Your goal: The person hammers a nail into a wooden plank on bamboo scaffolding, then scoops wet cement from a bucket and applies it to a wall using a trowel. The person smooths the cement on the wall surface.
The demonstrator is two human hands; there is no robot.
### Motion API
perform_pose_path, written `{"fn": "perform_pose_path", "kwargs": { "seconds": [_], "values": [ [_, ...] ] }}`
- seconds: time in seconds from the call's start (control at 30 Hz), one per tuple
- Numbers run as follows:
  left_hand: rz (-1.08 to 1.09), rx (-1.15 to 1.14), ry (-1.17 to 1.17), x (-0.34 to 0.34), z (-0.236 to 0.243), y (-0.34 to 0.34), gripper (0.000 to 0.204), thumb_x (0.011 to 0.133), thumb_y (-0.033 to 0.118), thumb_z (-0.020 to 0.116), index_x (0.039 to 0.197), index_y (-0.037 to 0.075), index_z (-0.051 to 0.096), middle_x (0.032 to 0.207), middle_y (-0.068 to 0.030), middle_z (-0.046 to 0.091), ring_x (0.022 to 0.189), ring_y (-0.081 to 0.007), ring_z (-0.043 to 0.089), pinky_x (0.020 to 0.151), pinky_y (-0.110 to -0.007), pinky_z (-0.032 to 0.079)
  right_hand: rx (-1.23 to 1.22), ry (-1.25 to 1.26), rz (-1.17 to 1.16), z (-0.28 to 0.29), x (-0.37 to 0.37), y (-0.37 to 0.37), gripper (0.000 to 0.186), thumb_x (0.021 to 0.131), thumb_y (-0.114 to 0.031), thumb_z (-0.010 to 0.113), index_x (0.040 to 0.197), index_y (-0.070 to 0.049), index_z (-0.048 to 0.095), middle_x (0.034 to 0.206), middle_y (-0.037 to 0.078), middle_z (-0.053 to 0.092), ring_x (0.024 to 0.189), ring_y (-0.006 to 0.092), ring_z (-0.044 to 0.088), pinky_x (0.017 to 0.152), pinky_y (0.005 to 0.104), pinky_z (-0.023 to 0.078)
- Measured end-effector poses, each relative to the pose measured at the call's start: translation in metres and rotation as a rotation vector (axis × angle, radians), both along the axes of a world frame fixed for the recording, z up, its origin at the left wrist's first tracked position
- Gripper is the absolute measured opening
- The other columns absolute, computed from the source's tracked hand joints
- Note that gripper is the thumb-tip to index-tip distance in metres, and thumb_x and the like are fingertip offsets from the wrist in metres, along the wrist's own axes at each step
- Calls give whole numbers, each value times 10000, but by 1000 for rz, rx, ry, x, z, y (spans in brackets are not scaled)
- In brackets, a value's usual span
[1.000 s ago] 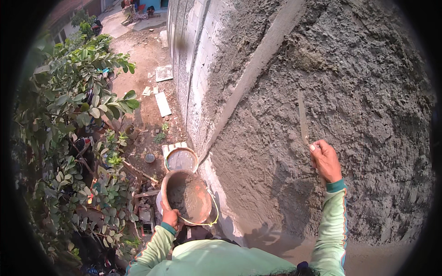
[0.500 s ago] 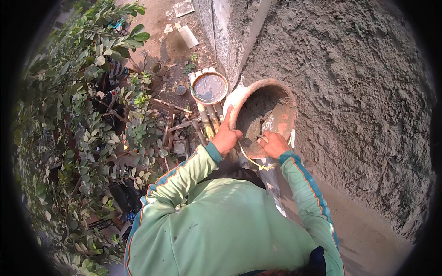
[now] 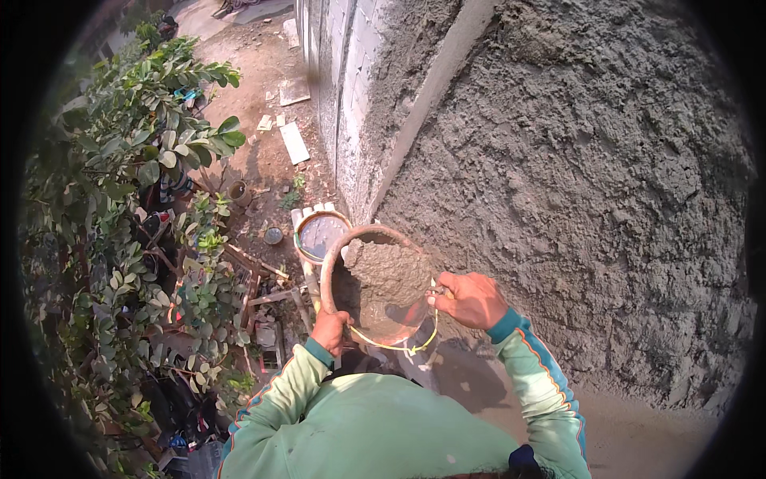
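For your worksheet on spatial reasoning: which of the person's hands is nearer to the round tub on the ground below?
Left. The left hand grips the mortar pan's near rim, just beneath the tub in the picture. The right hand holds a tool at the pan's far side, further away.

Hidden and unclear parts at the plastered wall

The trowel blade is buried under the mortar (image 3: 388, 271) in the pan (image 3: 375, 319); the right hand (image 3: 472, 299) covers its handle. The left hand (image 3: 329, 329) has its fingertips behind the pan's rim. Far ground debris is too small to identify.
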State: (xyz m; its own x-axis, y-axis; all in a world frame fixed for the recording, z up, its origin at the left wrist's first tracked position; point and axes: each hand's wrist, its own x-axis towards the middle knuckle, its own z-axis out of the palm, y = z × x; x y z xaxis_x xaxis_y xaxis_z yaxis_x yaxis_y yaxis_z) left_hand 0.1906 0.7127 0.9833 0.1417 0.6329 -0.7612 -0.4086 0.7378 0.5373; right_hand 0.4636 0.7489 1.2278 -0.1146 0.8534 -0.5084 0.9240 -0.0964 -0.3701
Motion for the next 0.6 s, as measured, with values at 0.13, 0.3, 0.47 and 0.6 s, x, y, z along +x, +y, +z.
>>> {"fn": "perform_pose_path", "kwargs": {
  "seconds": [0.13, 0.3, 0.47, 0.6],
  "values": [
    [22, 82, 135, -37, -29, -7, 683, 701, -97, 561, 1360, 34, 435, 901, -107, 537, 702, -301, 620, 530, -437, 566, 127, 256, 268, 112, -7, 54, 318, 971, -375, 652, 1078, -76, 667, 818, 151, 681, 744, 351, 656, 704, 442, 524],
    [118, 78, 344, -72, -45, -19, 671, 725, -68, 566, 1369, 81, 450, 806, -102, 536, 661, -255, 594, 562, -429, 548, -90, 1037, 4, 188, 9, 133, 187, 1011, -211, 661, 1030, -25, 649, 765, 12, 606, 628, 95, 573, 503, 226, 461],
    [143, -23, 276, -75, -52, -19, 924, 724, -81, 525, 1559, 215, 261, 936, -126, 511, 712, -260, 567, 531, -438, 555, 543, 803, -455, 246, 136, 176, 229, 1056, -292, 583, 997, -71, 584, 755, -20, 597, 542, 38, 543, 451, 200, 482],
    [239, 44, 386, -74, -10, -28, 856, 737, -71, 541, 1522, 180, 308, 945, -128, 495, 720, -266, 560, 546, -479, 579, 746, 687, -542, 225, 139, 77, 247, 1072, -338, 550, 974, -112, 561, 745, -30, 585, 532, 23, 528, 449, 188, 457]
  ]
}}
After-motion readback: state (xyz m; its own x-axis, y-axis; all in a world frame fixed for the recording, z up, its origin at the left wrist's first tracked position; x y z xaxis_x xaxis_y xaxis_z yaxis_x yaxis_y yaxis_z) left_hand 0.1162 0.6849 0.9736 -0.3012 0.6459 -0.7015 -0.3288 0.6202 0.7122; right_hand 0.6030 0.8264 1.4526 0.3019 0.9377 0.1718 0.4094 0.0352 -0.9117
